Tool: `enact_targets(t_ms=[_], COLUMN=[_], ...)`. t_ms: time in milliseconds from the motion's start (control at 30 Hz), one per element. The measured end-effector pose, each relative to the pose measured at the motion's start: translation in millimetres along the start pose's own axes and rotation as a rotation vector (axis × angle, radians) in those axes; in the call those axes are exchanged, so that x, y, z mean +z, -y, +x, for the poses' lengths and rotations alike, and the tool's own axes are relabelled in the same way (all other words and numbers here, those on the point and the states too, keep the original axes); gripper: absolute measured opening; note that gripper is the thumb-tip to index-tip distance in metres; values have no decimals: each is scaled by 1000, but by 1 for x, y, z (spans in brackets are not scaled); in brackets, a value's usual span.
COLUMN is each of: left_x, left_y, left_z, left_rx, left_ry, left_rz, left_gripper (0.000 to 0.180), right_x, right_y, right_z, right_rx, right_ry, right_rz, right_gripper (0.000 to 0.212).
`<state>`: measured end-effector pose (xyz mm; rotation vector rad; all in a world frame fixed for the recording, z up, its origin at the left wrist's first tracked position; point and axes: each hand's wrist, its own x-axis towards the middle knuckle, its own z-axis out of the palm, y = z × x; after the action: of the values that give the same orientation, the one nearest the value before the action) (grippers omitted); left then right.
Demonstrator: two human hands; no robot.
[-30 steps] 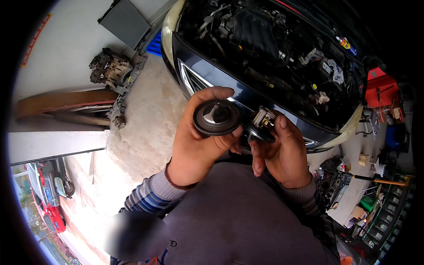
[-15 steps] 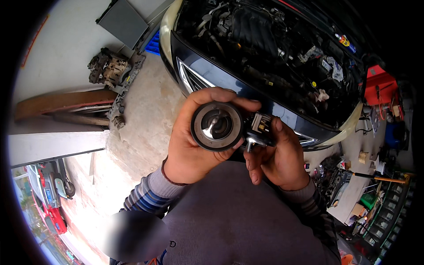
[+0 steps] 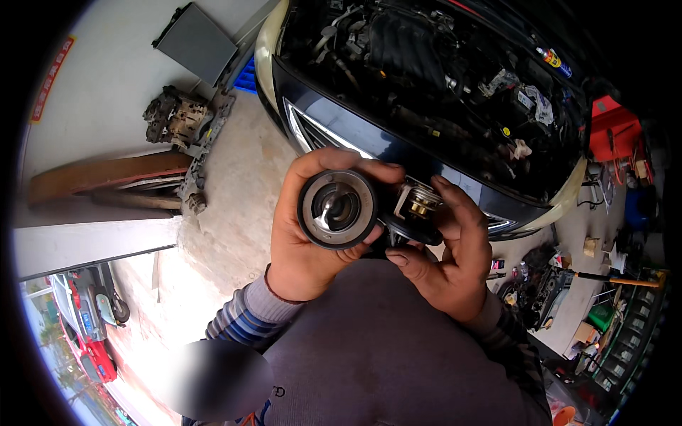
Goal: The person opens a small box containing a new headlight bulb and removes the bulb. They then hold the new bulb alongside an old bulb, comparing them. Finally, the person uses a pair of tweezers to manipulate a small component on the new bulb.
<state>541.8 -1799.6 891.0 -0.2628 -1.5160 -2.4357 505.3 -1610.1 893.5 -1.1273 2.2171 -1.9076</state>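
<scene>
Dark car [image 3: 383, 135] looming at one o'clock, left hand [image 3: 302, 257] gripping at eight, right hand [image 3: 462, 263] pinching at four, ringed metal part [image 3: 337, 209] filling the left's grip dead centre, smaller brass-and-steel part [image 3: 419, 204] riding in the right, just at the ring's three o'clock.

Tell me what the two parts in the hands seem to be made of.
Left hand: the round part has a polished metal centre, judging by its bright glints; its matte, dark-grey rim could be rubber or dull metal. Right hand: the framed part shows silvery metal, likely steel, and a gold-toned core, perhaps brass; its black flange looks smooth, possibly rubber.
</scene>
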Motion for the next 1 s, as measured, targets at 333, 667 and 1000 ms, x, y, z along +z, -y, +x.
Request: enact_targets(t_ms=[333,667,1000], left_x=[-4,-2,14], left_y=[3,-17,-14], left_z=[-5,6,-8], left_rx=[-32,231,246], left_ry=[130,397,348], left_rz=[-97,235,153], left_gripper=[59,50,55], right_x=[-9,-18,-25], right_y=[-9,-1,6], right_z=[6,3,-8], right_rx=[-352,-307,-323], right_ry=[-60,9,-30], right_rz=[-232,-127,-21], right_gripper=[85,95,73])
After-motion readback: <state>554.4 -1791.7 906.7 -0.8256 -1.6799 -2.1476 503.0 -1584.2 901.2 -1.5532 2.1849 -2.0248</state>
